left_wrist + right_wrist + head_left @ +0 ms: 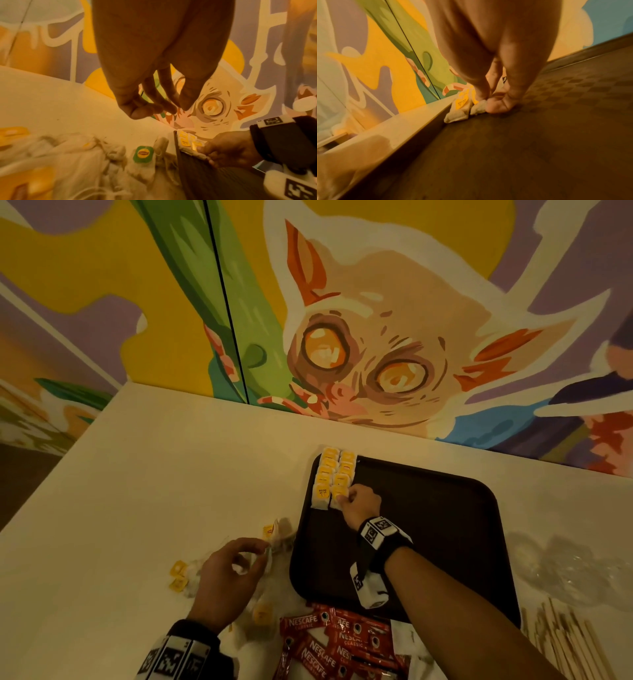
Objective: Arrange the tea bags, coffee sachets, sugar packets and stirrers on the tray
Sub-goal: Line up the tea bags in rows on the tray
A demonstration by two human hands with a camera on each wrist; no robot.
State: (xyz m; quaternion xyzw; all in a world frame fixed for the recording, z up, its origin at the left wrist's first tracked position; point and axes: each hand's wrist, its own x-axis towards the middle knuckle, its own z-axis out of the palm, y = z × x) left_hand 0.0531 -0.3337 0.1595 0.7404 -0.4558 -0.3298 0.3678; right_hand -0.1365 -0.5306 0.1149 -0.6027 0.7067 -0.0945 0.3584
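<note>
Two neat columns of yellow-tagged tea bags (pixel 333 474) are seen lined up along the far-left edge of the dark brown rectangular plastic tray (pixel 445 525). The nearest bag of the right-hand column (pixel 478 108) is pinched between thumb and fingertips of the right hand (pixel 359 503), low against the tray floor. The left hand (pixel 227 571) is held just above the loose heap of white paper tea bags (pixel 106 162) on the cream table (pixel 171 457), left of the tray; its fingers are loosely curled and nothing is gripped. A green-and-yellow tag (pixel 143 154) is shown face-up in that heap. Red Nescafe coffee sachets (pixel 329 642) are piled against the tray's near edge, off the tray. Thin wooden stirrers (pixel 561 638) are laid on the table at near right, beside crumpled clear plastic (pixel 565 566).
</note>
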